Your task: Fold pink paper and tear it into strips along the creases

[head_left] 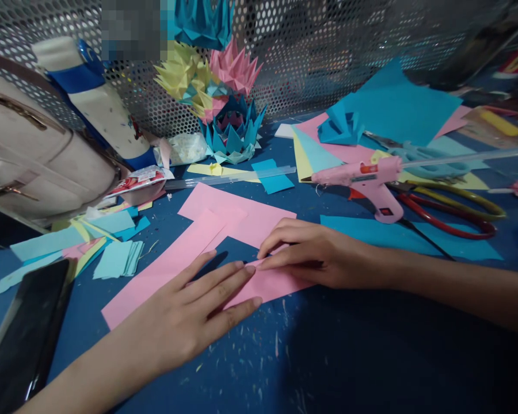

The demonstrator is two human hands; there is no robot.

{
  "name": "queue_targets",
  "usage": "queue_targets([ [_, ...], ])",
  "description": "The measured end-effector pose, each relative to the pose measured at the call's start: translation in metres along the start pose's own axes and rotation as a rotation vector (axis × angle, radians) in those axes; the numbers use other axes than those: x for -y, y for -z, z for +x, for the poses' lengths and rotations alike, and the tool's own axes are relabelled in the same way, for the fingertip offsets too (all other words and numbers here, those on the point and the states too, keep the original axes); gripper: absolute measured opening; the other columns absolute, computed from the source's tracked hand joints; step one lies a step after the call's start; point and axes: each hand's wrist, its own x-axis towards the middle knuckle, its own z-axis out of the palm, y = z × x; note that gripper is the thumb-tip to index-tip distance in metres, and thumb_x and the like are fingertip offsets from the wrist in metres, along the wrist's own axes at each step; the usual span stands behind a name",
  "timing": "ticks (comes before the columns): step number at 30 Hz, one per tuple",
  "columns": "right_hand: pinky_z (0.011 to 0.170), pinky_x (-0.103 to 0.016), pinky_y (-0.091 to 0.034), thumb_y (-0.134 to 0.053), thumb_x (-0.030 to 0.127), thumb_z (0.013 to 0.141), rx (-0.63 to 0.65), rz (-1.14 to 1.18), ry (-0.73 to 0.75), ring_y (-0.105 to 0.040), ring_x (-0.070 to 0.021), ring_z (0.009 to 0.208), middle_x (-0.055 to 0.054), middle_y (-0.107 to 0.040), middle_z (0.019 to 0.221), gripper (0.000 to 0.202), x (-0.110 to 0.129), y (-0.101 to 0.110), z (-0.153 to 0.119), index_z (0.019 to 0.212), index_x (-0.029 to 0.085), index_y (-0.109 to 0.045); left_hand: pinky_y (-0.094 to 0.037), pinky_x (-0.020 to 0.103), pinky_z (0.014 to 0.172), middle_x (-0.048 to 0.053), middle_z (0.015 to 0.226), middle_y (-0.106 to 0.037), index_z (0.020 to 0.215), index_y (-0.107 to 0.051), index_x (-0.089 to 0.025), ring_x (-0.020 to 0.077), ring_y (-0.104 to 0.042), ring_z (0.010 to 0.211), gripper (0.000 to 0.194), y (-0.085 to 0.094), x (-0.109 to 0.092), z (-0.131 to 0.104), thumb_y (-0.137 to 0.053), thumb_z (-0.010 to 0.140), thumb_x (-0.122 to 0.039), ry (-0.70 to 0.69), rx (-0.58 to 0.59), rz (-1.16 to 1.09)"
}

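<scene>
A pink paper strip [276,283] lies on the blue table under both of my hands. My left hand [198,299] is stretched out flat with fingers apart, its fingertips resting on the strip's left part. My right hand [315,253] has bent fingers closed at the strip's upper edge; the exact grip is partly hidden. Just beyond them are a long pink strip [164,270], slanting from lower left, and a wider pink paper piece [250,215], which it overlaps.
A pink glue gun [366,181], red-and-yellow-handled scissors [449,215] and blue paper [470,241] lie right. Folded paper flowers [233,132] stand at the back. Left are a phone [34,322], small light-blue papers [118,259], a bottle [99,109] and a bag [34,138].
</scene>
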Motion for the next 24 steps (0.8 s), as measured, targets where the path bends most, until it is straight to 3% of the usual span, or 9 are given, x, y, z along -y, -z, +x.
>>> queue_targets([
  [7, 0.098, -0.042, -0.041, -0.045, 0.017, 0.098, 0.068, -0.25, 0.172, -0.053, -0.0213, 0.115, -0.009, -0.064, 0.123, 0.029, 0.002, 0.003, -0.002, 0.114, 0.021, -0.069, -0.031, 0.043, 0.115, 0.005, 0.143, -0.055, 0.139, -0.051, -0.015, 0.021, -0.05, 0.13, 0.042, 0.007, -0.007, 0.006, -0.03, 0.102, -0.009, -0.068, -0.015, 0.056],
  [14, 0.103, -0.045, -0.039, -0.052, 0.007, 0.086, 0.203, -0.574, 0.102, -0.051, -0.0265, 0.12, -0.011, -0.062, 0.124, 0.031, 0.039, 0.013, 0.002, 0.108, 0.019, -0.07, -0.051, 0.039, 0.092, 0.019, 0.13, -0.062, 0.123, -0.06, 0.0, 0.0307, -0.061, 0.116, 0.04, 0.006, -0.064, 0.014, -0.031, 0.097, -0.007, 0.126, -0.093, 0.194],
  [18, 0.102, -0.045, -0.039, -0.058, 0.01, 0.081, 0.175, -0.645, 0.086, -0.051, -0.0288, 0.122, -0.014, -0.062, 0.126, 0.026, 0.048, 0.018, -0.009, 0.103, 0.017, -0.07, -0.054, 0.037, 0.089, 0.02, 0.136, -0.058, 0.126, -0.06, 0.001, 0.0314, -0.058, 0.121, 0.049, 0.006, -0.081, 0.018, -0.031, 0.104, -0.033, 0.238, -0.061, 0.203],
  [24, 0.101, -0.052, -0.037, -0.056, 0.01, 0.075, 0.199, -0.6, 0.074, -0.046, -0.0332, 0.129, -0.012, -0.058, 0.135, 0.034, 0.038, 0.03, -0.028, 0.104, 0.021, -0.069, -0.053, 0.038, 0.091, 0.017, 0.138, -0.057, 0.136, -0.054, -0.003, 0.031, -0.057, 0.12, 0.066, 0.009, -0.08, 0.021, -0.032, 0.1, -0.054, 0.279, 0.022, 0.169],
])
